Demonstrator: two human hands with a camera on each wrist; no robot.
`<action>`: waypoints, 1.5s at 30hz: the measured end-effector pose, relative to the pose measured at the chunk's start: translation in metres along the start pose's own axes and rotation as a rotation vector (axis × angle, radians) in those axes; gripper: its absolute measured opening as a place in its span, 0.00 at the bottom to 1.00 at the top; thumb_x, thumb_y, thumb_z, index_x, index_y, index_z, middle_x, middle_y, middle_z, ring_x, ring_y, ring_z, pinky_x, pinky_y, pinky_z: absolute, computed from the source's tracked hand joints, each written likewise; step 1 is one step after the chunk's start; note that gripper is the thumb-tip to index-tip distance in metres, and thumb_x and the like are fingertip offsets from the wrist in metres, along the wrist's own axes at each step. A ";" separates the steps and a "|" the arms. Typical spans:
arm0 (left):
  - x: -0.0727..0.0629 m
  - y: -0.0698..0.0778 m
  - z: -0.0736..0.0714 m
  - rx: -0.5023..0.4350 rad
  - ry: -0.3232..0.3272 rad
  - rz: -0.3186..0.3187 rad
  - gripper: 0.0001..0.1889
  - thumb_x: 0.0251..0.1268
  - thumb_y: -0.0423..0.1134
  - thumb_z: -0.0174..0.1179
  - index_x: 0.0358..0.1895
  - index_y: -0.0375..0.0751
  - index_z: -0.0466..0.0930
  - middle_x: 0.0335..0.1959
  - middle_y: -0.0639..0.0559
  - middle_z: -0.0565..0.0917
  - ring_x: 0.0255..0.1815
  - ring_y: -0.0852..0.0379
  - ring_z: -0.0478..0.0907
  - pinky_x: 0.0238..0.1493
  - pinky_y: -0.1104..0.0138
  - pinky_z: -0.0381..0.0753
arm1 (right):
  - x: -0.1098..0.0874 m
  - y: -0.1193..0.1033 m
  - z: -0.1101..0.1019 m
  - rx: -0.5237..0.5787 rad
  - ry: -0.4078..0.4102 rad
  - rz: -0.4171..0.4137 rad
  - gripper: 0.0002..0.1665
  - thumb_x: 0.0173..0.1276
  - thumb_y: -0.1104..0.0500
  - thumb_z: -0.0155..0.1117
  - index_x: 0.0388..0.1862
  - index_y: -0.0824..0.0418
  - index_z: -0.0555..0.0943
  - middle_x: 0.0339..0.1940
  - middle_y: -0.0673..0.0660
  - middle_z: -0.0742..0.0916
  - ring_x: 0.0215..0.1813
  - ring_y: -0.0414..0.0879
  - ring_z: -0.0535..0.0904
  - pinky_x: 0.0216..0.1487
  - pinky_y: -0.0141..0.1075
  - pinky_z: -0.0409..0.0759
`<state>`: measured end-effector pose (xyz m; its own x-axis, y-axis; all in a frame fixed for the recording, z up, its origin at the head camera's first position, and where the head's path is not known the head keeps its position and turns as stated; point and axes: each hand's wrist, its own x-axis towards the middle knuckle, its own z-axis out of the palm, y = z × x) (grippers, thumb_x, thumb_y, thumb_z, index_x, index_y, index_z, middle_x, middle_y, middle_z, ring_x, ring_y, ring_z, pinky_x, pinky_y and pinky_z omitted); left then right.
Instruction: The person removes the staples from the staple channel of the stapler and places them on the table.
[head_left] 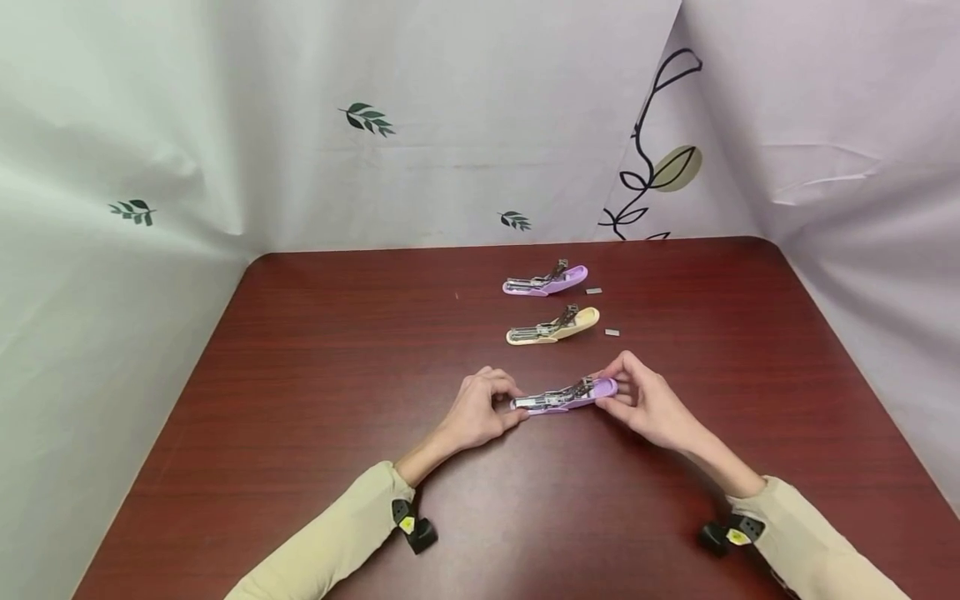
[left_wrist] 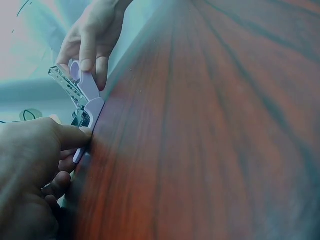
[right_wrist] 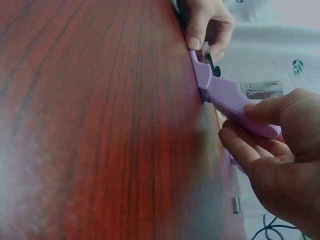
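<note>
A purple stapler [head_left: 558,400], its top swung wide so the metal inside shows, lies on the dark red table between both hands. With thumb and fingers my left hand [head_left: 480,408] pinches its left end, the base tip. My right hand [head_left: 648,404] grips the rounded purple cover at the other end, thumb on the near side and fingers behind, as the right wrist view shows on the cover [right_wrist: 232,102]. In the left wrist view the metal magazine [left_wrist: 67,85] stands out at an angle from the purple shell.
Behind it lie a cream stapler [head_left: 551,327] and another purple stapler [head_left: 545,282], both spread apart. Beside them sit two small staple strips, one near [head_left: 612,332] and one far [head_left: 593,291]. White patterned cloth [head_left: 450,125] hangs past the table's back edge.
</note>
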<state>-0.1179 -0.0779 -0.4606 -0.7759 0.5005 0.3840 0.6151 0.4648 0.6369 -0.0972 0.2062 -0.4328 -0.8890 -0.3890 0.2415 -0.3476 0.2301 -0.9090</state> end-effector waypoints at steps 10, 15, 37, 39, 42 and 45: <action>0.005 -0.001 0.000 -0.002 -0.017 0.007 0.09 0.48 0.35 0.78 0.34 0.43 0.89 0.31 0.57 0.84 0.31 0.61 0.71 0.34 0.70 0.67 | -0.001 -0.012 0.005 -0.463 0.129 -0.212 0.35 0.49 0.68 0.78 0.54 0.72 0.69 0.53 0.67 0.78 0.53 0.58 0.74 0.57 0.39 0.66; 0.007 -0.002 -0.001 -0.002 -0.010 0.018 0.10 0.47 0.34 0.78 0.34 0.42 0.89 0.31 0.56 0.84 0.31 0.60 0.71 0.33 0.70 0.68 | 0.001 -0.039 0.025 -0.492 0.272 -0.312 0.31 0.51 0.69 0.73 0.55 0.72 0.73 0.45 0.62 0.80 0.44 0.54 0.75 0.46 0.38 0.70; 0.003 -0.002 -0.001 -0.013 -0.007 0.017 0.10 0.48 0.34 0.78 0.34 0.41 0.89 0.33 0.55 0.85 0.36 0.57 0.76 0.39 0.67 0.72 | 0.010 -0.037 0.091 -0.162 0.148 0.173 0.10 0.64 0.74 0.64 0.45 0.73 0.80 0.24 0.55 0.87 0.18 0.41 0.82 0.16 0.33 0.78; 0.002 -0.002 -0.001 -0.013 -0.009 0.011 0.10 0.48 0.33 0.78 0.34 0.41 0.89 0.33 0.55 0.85 0.36 0.57 0.75 0.39 0.66 0.72 | 0.012 -0.036 0.093 -0.140 0.135 0.205 0.09 0.65 0.73 0.64 0.45 0.74 0.80 0.24 0.56 0.87 0.18 0.42 0.82 0.17 0.33 0.78; 0.001 -0.001 -0.001 -0.013 -0.014 0.006 0.09 0.48 0.33 0.78 0.34 0.41 0.89 0.32 0.55 0.85 0.36 0.57 0.75 0.38 0.67 0.72 | 0.014 -0.035 0.096 -0.116 0.119 0.255 0.10 0.65 0.73 0.64 0.45 0.75 0.80 0.24 0.56 0.87 0.18 0.43 0.82 0.18 0.34 0.79; 0.000 -0.001 -0.001 -0.013 -0.016 0.007 0.09 0.48 0.33 0.77 0.34 0.41 0.89 0.32 0.55 0.85 0.36 0.57 0.75 0.38 0.67 0.72 | 0.015 -0.035 0.098 -0.097 0.117 0.287 0.10 0.65 0.73 0.64 0.45 0.77 0.80 0.23 0.55 0.87 0.18 0.43 0.82 0.18 0.35 0.79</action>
<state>-0.1191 -0.0792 -0.4608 -0.7693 0.5155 0.3775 0.6183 0.4519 0.6431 -0.0690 0.1048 -0.4305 -0.9812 -0.1917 0.0226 -0.0995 0.4021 -0.9102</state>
